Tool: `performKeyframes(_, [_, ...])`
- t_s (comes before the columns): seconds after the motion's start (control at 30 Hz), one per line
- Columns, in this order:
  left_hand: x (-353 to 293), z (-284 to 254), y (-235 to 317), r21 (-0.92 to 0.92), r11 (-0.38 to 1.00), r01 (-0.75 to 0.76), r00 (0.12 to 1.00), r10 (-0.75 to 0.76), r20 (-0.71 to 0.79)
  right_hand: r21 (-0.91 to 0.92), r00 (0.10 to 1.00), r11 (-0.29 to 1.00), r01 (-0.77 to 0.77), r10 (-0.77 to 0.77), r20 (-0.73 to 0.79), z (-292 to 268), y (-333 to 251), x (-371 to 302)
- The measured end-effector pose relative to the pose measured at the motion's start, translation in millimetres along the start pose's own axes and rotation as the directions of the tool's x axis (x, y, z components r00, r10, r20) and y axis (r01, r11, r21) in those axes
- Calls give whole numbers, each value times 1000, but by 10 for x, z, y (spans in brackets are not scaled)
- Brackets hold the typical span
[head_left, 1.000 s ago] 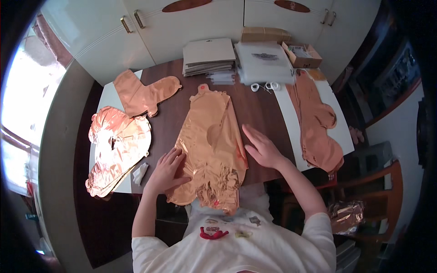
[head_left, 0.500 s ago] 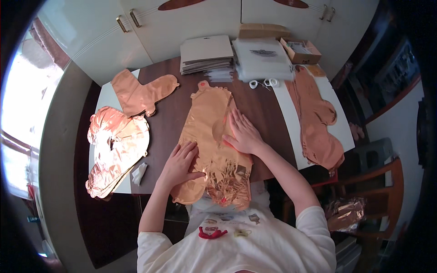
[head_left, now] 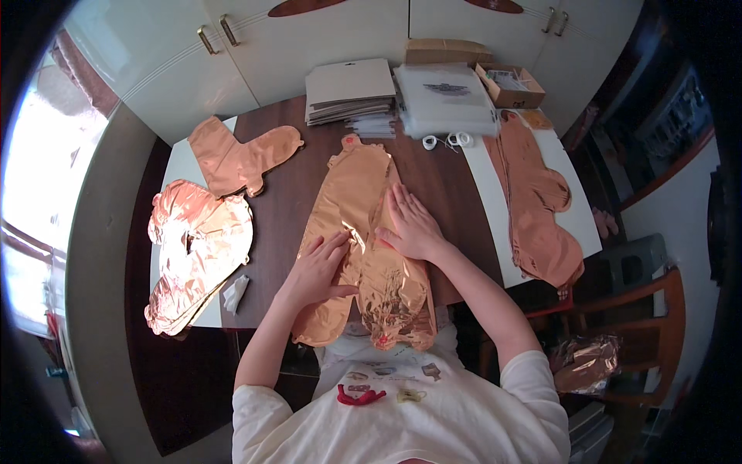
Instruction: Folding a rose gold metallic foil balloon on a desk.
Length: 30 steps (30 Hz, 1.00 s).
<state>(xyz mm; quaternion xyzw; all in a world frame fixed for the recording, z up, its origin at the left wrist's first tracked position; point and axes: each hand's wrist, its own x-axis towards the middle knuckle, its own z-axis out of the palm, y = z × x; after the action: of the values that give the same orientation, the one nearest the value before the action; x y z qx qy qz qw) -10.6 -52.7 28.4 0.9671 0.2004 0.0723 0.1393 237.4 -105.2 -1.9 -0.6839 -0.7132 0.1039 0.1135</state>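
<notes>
A flat, uninflated rose-gold foil balloon (head_left: 359, 182) lies lengthwise in front of me, its near end hanging past the table's front edge. My left hand (head_left: 318, 271) rests on its left side with fingers spread, and the foil creases at the fingertips. On the right side of the foil, my right hand (head_left: 411, 224) lies flat with fingers stretched out. Neither hand is closed round anything. The near part of the balloon is crinkled and shiny, with a small red mark close to its lower tip and another at the far tip.
More flat foil balloons lie left (head_left: 243, 158), nearer left (head_left: 205, 240) and right (head_left: 537, 201). At the back are stacked grey cards (head_left: 352, 81), clear plastic bags (head_left: 448, 100), a small cardboard box (head_left: 510, 85) and white ribbon rolls (head_left: 464, 140). A wooden chair (head_left: 668, 332) stands right.
My left hand has slid right and slightly away from me across the foil. The balloon's left edge has come inward and its near end has shifted slightly right. My right hand has barely moved.
</notes>
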Motion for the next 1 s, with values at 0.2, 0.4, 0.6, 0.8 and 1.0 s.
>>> performKeyframes(0.2, [35, -48, 6, -57, 998, -8, 999, 10, 31, -36, 1000, 999, -2, 2, 6, -36, -28, 18])
performKeyframes(0.4, [-57, -85, -88, -31, 987, 155, 983, -157, -96, 301, 981, 951, 64, -5, -192, -23, 93, -3])
performKeyframes(0.6, [-88, -116, -118, 4, 993, 117, 993, -117, -12, 82, 967, 995, 54, -32, -251, -79, 380, 5])
performKeyframes(0.8, [-29, -40, -108, 107, 991, 83, 993, -73, -95, -26, 967, 993, 116, -119, -226, -61, 442, 122])
performKeyframes(1.0, [33, -59, -67, 76, 991, 108, 990, -100, -97, -103, 962, 990, 100, -122, -243, -24, 466, 125])
